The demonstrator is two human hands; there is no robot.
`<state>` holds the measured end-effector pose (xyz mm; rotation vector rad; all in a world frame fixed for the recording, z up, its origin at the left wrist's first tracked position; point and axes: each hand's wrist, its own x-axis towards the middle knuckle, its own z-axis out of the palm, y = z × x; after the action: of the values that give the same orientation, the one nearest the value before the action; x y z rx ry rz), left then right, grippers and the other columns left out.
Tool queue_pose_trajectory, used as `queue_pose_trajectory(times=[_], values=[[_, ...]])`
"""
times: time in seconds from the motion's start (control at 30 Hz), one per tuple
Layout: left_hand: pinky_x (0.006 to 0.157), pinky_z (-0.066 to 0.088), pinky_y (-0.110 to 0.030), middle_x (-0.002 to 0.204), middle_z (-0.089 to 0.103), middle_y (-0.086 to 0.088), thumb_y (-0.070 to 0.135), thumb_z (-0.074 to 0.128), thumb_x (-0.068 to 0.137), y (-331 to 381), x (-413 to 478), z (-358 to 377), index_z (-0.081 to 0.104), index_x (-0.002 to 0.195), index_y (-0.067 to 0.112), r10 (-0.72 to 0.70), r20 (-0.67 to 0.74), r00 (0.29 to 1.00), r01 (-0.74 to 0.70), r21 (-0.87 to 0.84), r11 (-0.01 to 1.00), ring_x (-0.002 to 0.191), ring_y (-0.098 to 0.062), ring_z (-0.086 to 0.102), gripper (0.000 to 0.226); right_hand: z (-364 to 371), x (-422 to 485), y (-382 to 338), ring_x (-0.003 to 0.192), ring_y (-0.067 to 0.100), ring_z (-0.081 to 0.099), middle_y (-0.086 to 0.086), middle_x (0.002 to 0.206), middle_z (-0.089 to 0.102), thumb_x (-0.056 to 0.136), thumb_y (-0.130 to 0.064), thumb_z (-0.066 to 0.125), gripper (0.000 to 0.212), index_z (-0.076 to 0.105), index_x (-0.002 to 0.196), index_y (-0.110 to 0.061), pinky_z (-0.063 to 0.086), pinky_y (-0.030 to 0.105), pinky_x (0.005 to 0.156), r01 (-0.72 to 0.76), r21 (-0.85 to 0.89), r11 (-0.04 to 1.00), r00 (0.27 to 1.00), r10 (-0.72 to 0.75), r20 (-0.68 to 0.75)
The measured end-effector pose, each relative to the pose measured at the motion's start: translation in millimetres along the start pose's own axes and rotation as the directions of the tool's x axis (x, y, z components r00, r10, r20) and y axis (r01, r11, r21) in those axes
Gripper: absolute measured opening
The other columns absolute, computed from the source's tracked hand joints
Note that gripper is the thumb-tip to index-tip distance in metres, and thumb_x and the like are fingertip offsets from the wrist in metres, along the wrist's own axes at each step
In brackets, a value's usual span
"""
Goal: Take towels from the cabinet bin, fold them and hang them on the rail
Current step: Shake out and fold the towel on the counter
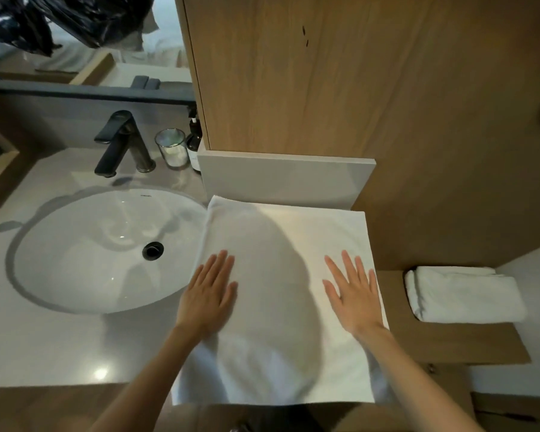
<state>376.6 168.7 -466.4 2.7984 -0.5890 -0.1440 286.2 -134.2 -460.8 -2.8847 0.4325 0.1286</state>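
The white rectangular cloth towel (281, 226) lay flat on the pale countertop (44, 347), its left edge over the rim of the oval white sink (85, 254) and its near edge overhanging the front. The left hand (208, 296) and right hand (354, 296) pressed it, fingers straight and grasping nothing. A folded white towel (462, 294) sat apart on the wooden shelf (468, 341) to the right.

White towel (281, 244) flat on countertop (44, 353), near edge overhanging

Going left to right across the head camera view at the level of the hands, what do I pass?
Sink → left hand → right hand → folded towel on the side shelf.
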Motion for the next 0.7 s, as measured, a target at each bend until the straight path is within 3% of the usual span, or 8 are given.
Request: queue_pose_trajectory(times=[0.1, 0.2, 0.33, 0.47, 0.57, 0.7], values=[[0.118, -0.003, -0.028, 0.159, 0.004, 0.004, 0.051, -0.004, 0.088, 14, -5, -6, 0.013, 0.154, 0.017, -0.031, -0.024, 0.999, 0.029, -0.059, 0.998, 0.149, -0.016, 0.004, 0.076, -10, -9, -24, 0.148, 0.025, -0.018, -0.002, 0.163, -0.01, 0.103, -0.045, 0.015, 0.052, 0.003, 0.153, -0.04, -0.01, 0.049, 0.119, -0.076, 0.057, 0.995, 0.995, 0.072, 0.074], [0.12, -0.001, -0.031, 0.159, 0.011, -0.001, 0.039, 0.004, 0.095, 48, -26, -3, 0.014, 0.152, 0.013, -0.002, -0.045, 0.999, -0.003, -0.121, 0.993, 0.148, -0.021, 0.007, 0.064, -5, -41, -72, 0.15, 0.027, -0.004, 0.0, 0.162, 0.002, 0.105, -0.03, 0.025, 0.05, 0.015, 0.155, -0.032, -0.008, 0.047, 0.119, 0.045, 0.158, 0.986, 0.999, -0.041, -0.027], [0.118, 0.006, -0.042, 0.159, 0.019, -0.004, 0.037, 0.019, 0.101, 74, -59, 25, 0.025, 0.152, 0.023, 0.061, -0.017, 0.998, -0.062, -0.071, 0.996, 0.147, -0.025, 0.019, 0.054, 30, -87, -106, 0.149, 0.025, 0.014, 0.0, 0.16, 0.02, 0.102, -0.04, 0.023, 0.05, 0.028, 0.151, -0.033, 0.002, 0.05, 0.119, 0.072, 0.136, 0.988, 0.997, -0.068, -0.036], [0.121, -0.002, -0.042, 0.161, -0.001, 0.008, 0.05, 0.011, 0.099, 57, -69, 24, 0.011, 0.152, 0.04, 0.029, -0.028, 0.999, -0.031, -0.05, 0.998, 0.149, -0.015, -0.007, 0.054, 32, -100, -64, 0.15, 0.018, -0.003, -0.008, 0.162, 0.004, 0.102, -0.054, 0.017, 0.05, 0.013, 0.151, -0.046, -0.003, 0.043, 0.12, 0.081, -0.012, 0.997, 0.996, -0.081, -0.026], [0.121, -0.004, -0.04, 0.161, -0.004, 0.009, 0.053, 0.006, 0.097, 38, -73, 15, 0.01, 0.152, 0.041, 0.012, -0.043, 0.999, -0.014, -0.056, 0.998, 0.148, -0.013, -0.012, 0.056, 23, -108, -23, 0.149, 0.019, -0.012, -0.01, 0.161, -0.011, 0.098, -0.059, 0.005, 0.052, -0.001, 0.15, -0.05, -0.007, 0.041, 0.121, 0.039, -0.065, 0.997, 0.998, -0.042, -0.04], [0.12, -0.006, -0.037, 0.161, -0.007, 0.008, 0.053, 0.005, 0.097, 23, -79, 13, 0.008, 0.152, 0.041, -0.001, -0.028, 1.0, 0.0, -0.034, 0.999, 0.147, -0.011, -0.016, 0.056, 14, -119, 5, 0.149, 0.021, -0.014, -0.014, 0.16, -0.013, 0.097, -0.062, 0.006, 0.053, -0.002, 0.149, -0.052, -0.006, 0.046, 0.119, -0.08, -0.048, 0.996, 0.996, 0.078, -0.039]])
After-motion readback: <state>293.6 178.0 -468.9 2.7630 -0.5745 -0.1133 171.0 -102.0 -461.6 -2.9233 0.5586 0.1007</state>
